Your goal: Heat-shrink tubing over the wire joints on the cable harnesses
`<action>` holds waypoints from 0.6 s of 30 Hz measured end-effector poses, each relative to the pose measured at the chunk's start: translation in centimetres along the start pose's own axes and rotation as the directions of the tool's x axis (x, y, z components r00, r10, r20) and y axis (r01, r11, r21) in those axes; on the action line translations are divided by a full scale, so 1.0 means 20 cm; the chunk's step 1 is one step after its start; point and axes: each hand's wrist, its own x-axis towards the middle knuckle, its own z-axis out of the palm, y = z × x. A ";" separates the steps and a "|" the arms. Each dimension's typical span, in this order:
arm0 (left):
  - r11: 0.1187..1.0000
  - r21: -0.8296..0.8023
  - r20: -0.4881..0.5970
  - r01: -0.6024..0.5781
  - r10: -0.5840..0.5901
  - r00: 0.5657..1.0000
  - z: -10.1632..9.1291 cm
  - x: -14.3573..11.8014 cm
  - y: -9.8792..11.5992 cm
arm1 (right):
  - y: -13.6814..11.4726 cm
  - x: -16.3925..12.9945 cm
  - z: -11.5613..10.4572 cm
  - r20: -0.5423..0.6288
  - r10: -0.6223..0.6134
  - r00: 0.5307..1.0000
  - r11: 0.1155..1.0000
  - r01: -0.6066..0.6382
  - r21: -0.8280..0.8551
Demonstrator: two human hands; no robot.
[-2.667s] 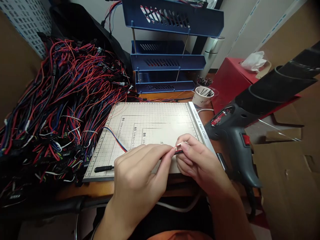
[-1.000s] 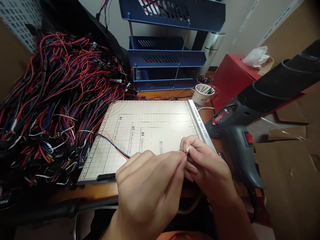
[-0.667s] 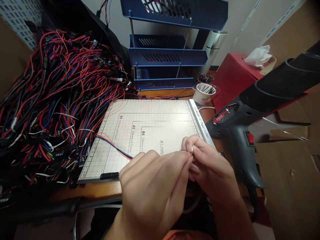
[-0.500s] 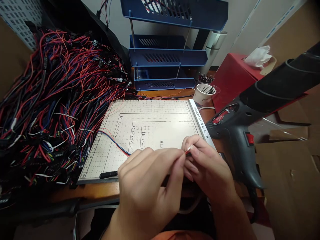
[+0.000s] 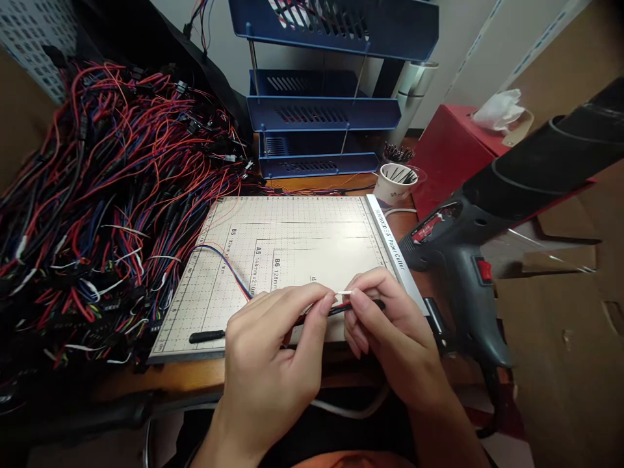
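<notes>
Above the paper cutter's board, my left hand (image 5: 275, 354) pinches one end of a short, thin white piece (image 5: 344, 293) that looks like a wire. On its other end the thumb and finger of my right hand (image 5: 397, 338) are closed. Just below run red and dark wires (image 5: 340, 309), passing between the two hands. A black end (image 5: 379, 304) pokes out past my right fingers. From the left, blue and red wires (image 5: 229, 265) cross the board and go out of sight behind my left hand.
The paper cutter (image 5: 292, 218) lies on the wooden desk, its black handle (image 5: 207, 337) at left. A large heap of wires (image 5: 121, 182) fills the left. At right are a heat gun (image 5: 468, 240), a paper cup (image 5: 394, 185) and a red box (image 5: 448, 143); blue trays (image 5: 324, 114) stand behind.
My hands have moved slightly left and their fingertips have drawn apart. The white piece now stretches between them, and more of the red and dark wires shows below it.
</notes>
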 end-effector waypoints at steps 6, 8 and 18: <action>0.993 0.064 -0.001 -0.095 0.095 0.995 0.00 0.00 0.02 | 0.00 0.00 -0.02 0.040 0.058 0.997 0.992 -0.062 0.113; 0.983 0.118 0.002 -0.142 0.142 0.990 0.00 0.00 0.05 | 0.00 0.00 -0.04 0.085 0.083 0.993 0.977 -0.098 0.187; 0.956 0.203 0.028 -0.212 0.211 0.977 0.00 0.00 0.08 | -0.02 0.02 -0.07 0.169 0.125 0.978 0.943 -0.170 0.287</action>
